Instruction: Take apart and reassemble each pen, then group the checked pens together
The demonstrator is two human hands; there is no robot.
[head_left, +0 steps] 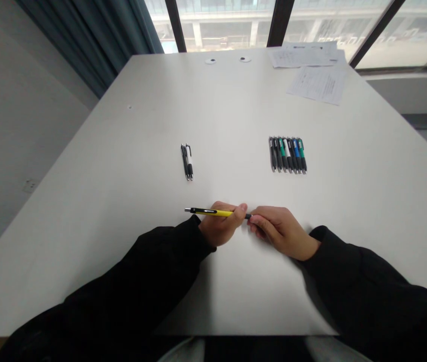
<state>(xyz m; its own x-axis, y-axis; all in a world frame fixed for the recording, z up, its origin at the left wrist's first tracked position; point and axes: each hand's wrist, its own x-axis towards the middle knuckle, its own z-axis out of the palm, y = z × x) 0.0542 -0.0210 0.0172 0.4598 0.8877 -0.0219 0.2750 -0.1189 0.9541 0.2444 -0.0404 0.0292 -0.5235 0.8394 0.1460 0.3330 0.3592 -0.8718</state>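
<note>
A yellow and black retractable pen [213,212] lies level above the white table, gripped across my two hands. My left hand [221,223] closes around its yellow barrel, with the pen's metal tip sticking out to the left. My right hand [281,232] pinches the black end between its fingertips, and the hands nearly meet. Farther up the table, a small pair of black and white pens [187,162] lies side by side. To the right of that pair, several black, green, white and blue pens [288,155] lie in a tight parallel row.
The white table [130,211] has loose printed papers [316,84] at its far right corner and two small round white discs [210,61] near its far edge. Behind it are a dark curtain [96,40] and large windows [221,25].
</note>
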